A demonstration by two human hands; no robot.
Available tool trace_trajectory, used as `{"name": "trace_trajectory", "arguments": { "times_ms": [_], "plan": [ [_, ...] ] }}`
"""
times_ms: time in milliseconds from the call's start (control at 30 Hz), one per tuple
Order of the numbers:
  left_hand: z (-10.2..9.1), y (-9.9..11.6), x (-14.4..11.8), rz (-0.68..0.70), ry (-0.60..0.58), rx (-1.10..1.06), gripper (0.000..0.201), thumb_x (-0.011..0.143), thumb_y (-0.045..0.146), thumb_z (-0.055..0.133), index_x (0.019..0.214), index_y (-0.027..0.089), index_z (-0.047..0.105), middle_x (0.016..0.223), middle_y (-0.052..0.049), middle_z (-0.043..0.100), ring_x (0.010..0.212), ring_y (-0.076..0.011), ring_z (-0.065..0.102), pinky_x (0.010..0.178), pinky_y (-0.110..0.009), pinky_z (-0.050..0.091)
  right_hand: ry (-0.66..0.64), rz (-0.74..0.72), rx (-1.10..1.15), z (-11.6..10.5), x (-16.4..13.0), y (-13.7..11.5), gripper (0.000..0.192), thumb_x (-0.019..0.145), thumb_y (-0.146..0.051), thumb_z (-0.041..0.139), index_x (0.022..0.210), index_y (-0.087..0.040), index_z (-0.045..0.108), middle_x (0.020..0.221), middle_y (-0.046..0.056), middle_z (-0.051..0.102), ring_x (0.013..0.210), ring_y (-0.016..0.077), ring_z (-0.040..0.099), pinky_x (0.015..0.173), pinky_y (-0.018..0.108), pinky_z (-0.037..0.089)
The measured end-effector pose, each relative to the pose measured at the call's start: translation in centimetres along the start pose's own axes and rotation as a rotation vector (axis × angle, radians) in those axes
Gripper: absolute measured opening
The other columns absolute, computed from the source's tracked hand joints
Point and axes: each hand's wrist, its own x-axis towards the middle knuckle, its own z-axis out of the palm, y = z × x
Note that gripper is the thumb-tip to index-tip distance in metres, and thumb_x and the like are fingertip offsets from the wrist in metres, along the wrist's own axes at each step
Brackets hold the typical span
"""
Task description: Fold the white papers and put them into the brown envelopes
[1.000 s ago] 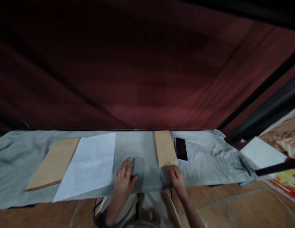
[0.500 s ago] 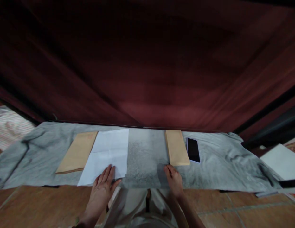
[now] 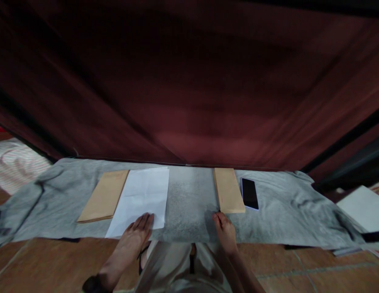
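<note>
My left hand (image 3: 136, 232) lies palm down, fingers stretched out, on the near part of some white paper sheets (image 3: 143, 193) with faint creases. Left of the paper, partly against its edge, is a stack of brown envelopes (image 3: 104, 195). My right hand (image 3: 225, 232) is closed, its fingertips at the near left corner of a second, narrower stack of brown envelopes (image 3: 229, 191). Whatever its fingers hold, if anything, is hidden. A phone (image 3: 249, 193) with a dark screen and a pale purple edge lies just right of that stack.
Grey cloth (image 3: 189, 199) covers the long, narrow work surface, wrinkled toward both ends. A dark red fabric curtain (image 3: 189, 114) rises along its far edge. White board-like sheets (image 3: 363, 209) stand at the far right, and striped cloth (image 3: 20, 165) lies at the far left.
My left hand has turned and shifted slightly right on the paper, its thumb now drawn in. My right hand stays at the envelope corner. The view has shifted a little.
</note>
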Motion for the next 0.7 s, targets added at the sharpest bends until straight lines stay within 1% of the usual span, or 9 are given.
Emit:
{"name": "trace_trajectory", "arguments": {
  "times_ms": [100, 233, 333, 400, 467, 567, 633, 667, 700],
  "plan": [
    [-0.7, 0.2, -0.1, 0.011, 0.002, -0.003, 0.065, 0.082, 0.005, 0.042, 0.142, 0.022, 0.061, 0.149, -0.011, 0.061, 0.14, -0.025, 0.055, 0.115, -0.042, 0.044, 0.013, -0.018, 0.01, 0.2, -0.1, 0.2, 0.048, 0.105, -0.053, 0.035, 0.09, -0.024, 0.07, 0.089, 0.009, 0.075, 0.081, 0.0246, 0.072, 0.074, 0.031, 0.051],
    [-1.4, 0.1, 0.0, -0.023, -0.013, -0.065, 0.065, 0.078, 0.006, 0.044, 0.139, 0.019, 0.065, 0.143, -0.013, 0.066, 0.133, -0.0268, 0.061, 0.112, -0.043, 0.048, 0.022, -0.023, 0.03, 0.4, -0.2, 0.3, 0.049, 0.105, -0.055, 0.034, 0.09, -0.025, 0.069, 0.089, 0.01, 0.075, 0.082, 0.0254, 0.072, 0.075, 0.032, 0.052],
    [-1.8, 0.2, 0.1, -0.058, 0.047, -0.081, 0.061, 0.081, 0.007, 0.041, 0.136, 0.016, 0.066, 0.138, -0.014, 0.068, 0.129, -0.0279, 0.064, 0.11, -0.044, 0.048, 0.024, -0.013, 0.058, 0.4, -0.1, 0.4, 0.05, 0.104, -0.057, 0.035, 0.091, -0.024, 0.07, 0.092, 0.011, 0.075, 0.083, 0.0262, 0.071, 0.076, 0.033, 0.052],
    [-1.9, 1.1, 0.3, -0.076, 0.113, -0.067, 0.061, 0.084, 0.007, 0.038, 0.137, 0.015, 0.065, 0.139, -0.015, 0.068, 0.128, -0.0288, 0.064, 0.109, -0.045, 0.049, 0.025, 0.02, 0.091, 0.4, 0.1, 0.4, 0.052, 0.102, -0.06, 0.037, 0.088, -0.023, 0.071, 0.089, 0.012, 0.075, 0.081, 0.0265, 0.071, 0.074, 0.034, 0.052],
    [-1.6, 2.8, 0.8, -0.051, 0.196, -0.06, 0.063, 0.085, 0.005, 0.036, 0.141, 0.016, 0.062, 0.142, -0.013, 0.066, 0.13, -0.0278, 0.063, 0.109, -0.044, 0.049, 0.021, 0.082, 0.173, 0.5, 0.4, 0.1, 0.055, 0.099, -0.066, 0.041, 0.085, -0.022, 0.071, 0.082, 0.011, 0.074, 0.077, 0.026, 0.071, 0.072, 0.033, 0.052],
    [-0.4, 6.8, 1.7, 0.11, 0.286, -0.031, 0.065, 0.085, 0.003, 0.036, 0.144, 0.019, 0.06, 0.144, -0.01, 0.065, 0.13, -0.0252, 0.062, 0.107, -0.041, 0.052, -0.017, 0.213, 0.415, 0.8, 1.0, -0.7, 0.063, 0.091, -0.077, 0.047, 0.087, -0.02, 0.074, 0.08, 0.01, 0.075, 0.071, 0.024, 0.07, 0.067, 0.033, 0.054],
    [0.8, 9.8, 2.3, 0.254, 0.338, 0.028, 0.069, 0.084, 0.0, 0.035, 0.147, 0.021, 0.056, 0.145, -0.007, 0.065, 0.13, -0.0219, 0.062, 0.108, -0.04, 0.052, -0.077, 0.327, 0.595, 1.0, 1.2, -1.5, 0.069, 0.084, -0.084, 0.052, 0.095, -0.02, 0.075, 0.084, 0.009, 0.077, 0.07, 0.0235, 0.071, 0.063, 0.033, 0.056],
    [1.4, 11.4, 2.5, 0.294, 0.341, 0.03, 0.071, 0.084, 0.0, 0.036, 0.148, 0.023, 0.055, 0.146, -0.005, 0.064, 0.132, -0.0203, 0.061, 0.11, -0.039, 0.051, -0.124, 0.387, 0.671, 1.1, 1.3, -1.9, 0.071, 0.081, -0.086, 0.054, 0.098, -0.02, 0.076, 0.084, 0.009, 0.077, 0.07, 0.0239, 0.071, 0.063, 0.034, 0.057],
    [2.0, 12.8, 2.6, 0.324, 0.337, 0.029, 0.07, 0.084, 0.0, 0.038, 0.148, 0.023, 0.054, 0.146, -0.004, 0.064, 0.133, -0.0192, 0.06, 0.111, -0.037, 0.05, -0.182, 0.42, 0.741, 1.2, 1.3, -2.3, 0.071, 0.08, -0.086, 0.056, 0.1, -0.02, 0.076, 0.086, 0.009, 0.078, 0.073, 0.0247, 0.072, 0.066, 0.036, 0.059]
  ]
}}
